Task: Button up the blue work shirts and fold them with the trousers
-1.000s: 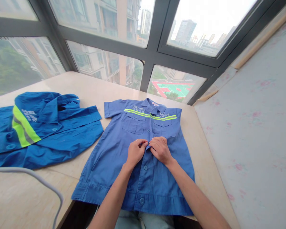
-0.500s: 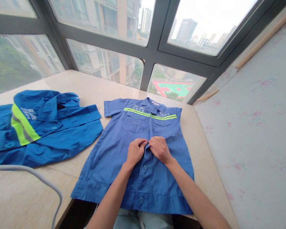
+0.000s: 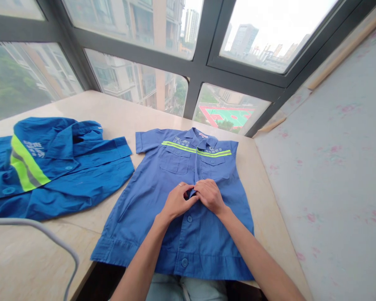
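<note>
A blue short-sleeved work shirt (image 3: 144, 209) with a neon yellow chest stripe lies flat, front up, on the pale stone sill (image 3: 119, 117). My left hand (image 3: 175, 201) and my right hand (image 3: 209, 195) meet at the middle of its button placket, just below the chest pockets. Both pinch the placket edges together at one button spot. Two lower buttons show below my hands. A ring sits on a finger of my left hand.
A second, darker blue shirt (image 3: 56, 167) with a yellow-and-grey stripe lies crumpled to the left. A grey cable (image 3: 50, 238) curves across the near left corner. Windows ring the sill at the back; a floral-papered wall (image 3: 335, 175) rises on the right.
Both hands stay pinched on the placket; the left fingers have shifted slightly toward the right hand. The view has drifted a little.
</note>
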`<state>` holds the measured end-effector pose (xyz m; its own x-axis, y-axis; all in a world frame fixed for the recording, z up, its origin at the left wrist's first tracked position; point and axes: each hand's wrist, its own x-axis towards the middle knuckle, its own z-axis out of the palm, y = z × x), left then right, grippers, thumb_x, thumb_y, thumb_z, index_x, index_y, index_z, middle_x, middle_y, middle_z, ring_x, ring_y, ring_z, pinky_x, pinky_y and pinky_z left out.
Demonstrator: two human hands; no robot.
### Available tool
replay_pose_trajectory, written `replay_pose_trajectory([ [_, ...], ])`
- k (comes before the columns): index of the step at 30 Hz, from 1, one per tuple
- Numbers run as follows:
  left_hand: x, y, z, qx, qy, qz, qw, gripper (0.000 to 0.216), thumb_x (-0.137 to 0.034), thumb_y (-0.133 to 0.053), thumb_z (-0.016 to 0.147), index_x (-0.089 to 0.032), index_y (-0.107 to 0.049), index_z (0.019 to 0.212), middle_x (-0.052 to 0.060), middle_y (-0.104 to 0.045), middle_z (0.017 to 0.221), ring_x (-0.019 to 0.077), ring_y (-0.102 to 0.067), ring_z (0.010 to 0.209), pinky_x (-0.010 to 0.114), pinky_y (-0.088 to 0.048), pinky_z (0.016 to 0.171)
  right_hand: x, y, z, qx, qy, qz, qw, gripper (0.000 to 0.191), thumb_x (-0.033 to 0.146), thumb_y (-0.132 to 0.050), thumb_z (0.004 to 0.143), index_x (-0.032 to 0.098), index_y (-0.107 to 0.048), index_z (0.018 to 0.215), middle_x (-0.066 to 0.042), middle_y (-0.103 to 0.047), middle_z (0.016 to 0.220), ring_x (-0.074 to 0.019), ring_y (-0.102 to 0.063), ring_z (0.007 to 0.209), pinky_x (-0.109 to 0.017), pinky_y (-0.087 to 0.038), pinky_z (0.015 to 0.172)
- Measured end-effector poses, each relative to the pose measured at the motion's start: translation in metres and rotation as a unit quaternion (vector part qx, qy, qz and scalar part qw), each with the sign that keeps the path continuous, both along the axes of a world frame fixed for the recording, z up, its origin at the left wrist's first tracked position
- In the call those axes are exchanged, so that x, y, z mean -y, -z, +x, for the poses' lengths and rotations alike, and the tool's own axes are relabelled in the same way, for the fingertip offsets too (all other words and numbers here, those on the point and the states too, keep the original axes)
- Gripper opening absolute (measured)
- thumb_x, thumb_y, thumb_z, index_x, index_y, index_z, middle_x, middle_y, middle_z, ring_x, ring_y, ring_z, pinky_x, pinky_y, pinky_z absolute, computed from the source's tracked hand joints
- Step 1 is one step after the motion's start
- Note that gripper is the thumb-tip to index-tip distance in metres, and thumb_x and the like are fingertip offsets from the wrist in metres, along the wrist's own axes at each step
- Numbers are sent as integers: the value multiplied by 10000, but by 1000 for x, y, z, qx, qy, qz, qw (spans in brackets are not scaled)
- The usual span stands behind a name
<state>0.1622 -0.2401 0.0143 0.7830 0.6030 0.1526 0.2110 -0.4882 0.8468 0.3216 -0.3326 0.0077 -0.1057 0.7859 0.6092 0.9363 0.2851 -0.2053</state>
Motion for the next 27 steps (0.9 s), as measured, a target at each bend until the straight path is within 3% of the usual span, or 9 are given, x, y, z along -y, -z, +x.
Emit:
replay_pose_trajectory([
  [9, 4, 6, 2, 18, -31, -9, 999, 203, -181, -592, 860, -193, -679, 1042, 48, -679, 955, 162, -593, 789, 283, -462, 754, -1, 0, -1, -14, 3, -4, 1000, 132, 138, -530, 931, 211, -633, 970, -55, -719, 929, -206, -640, 981, -389, -440, 898],
  [16, 8, 5, 3, -3, -62, 13, 998, 150, -239, -582, 875, -183, -650, 996, 52, -681, 926, 173, -604, 765, 295, -474, 736, -2, 3, 1, -30, 20, -25, 999, 144, 155, -518, 931, 221, -619, 1009, -65, -708, 967, -224, -638, 985, -399, -433, 899],
  [23, 7, 10, 4, 14, -79, -30, 996, 317, -209, -588, 852, -201, -612, 1168, 43, -718, 980, 147, -615, 710, 278, -498, 717, -2, 5, 5, -72, 10, -44, 996, 123, 174, -561, 918, 229, -639, 994, -56, -710, 971, -212, -639, 967, -396, -439, 908],
  [27, 8, 9, 3, 15, -81, -23, 996, 309, -163, -583, 841, -202, -632, 1143, 41, -726, 996, 143, -622, 709, 270, -503, 721, -2, 5, 6, -109, 4, -54, 993, 103, 188, -588, 913, 232, -648, 984, -53, -715, 959, -216, -646, 959, -394, -450, 889],
])
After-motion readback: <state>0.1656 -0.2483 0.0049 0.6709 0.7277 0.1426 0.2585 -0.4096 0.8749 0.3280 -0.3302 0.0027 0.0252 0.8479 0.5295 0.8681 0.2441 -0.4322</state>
